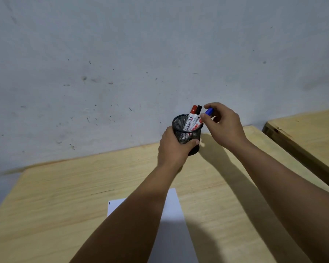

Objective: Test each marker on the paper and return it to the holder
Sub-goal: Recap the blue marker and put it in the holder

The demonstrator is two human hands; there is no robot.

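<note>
A black mesh holder [180,123] stands near the far edge of the wooden table [65,186]. My left hand [174,149] wraps around its side. Inside it stand a red-capped marker [193,109] and a black-capped marker [198,109], both leaning right. My right hand [224,126] pinches the blue cap of a third marker [209,111], whose body still reaches into the holder. A white sheet of paper [174,211] lies on the table close to me, partly hidden by my left forearm.
A grey, marked wall [141,54] rises directly behind the table. A second wooden table [308,133] stands to the right, separated by a narrow gap.
</note>
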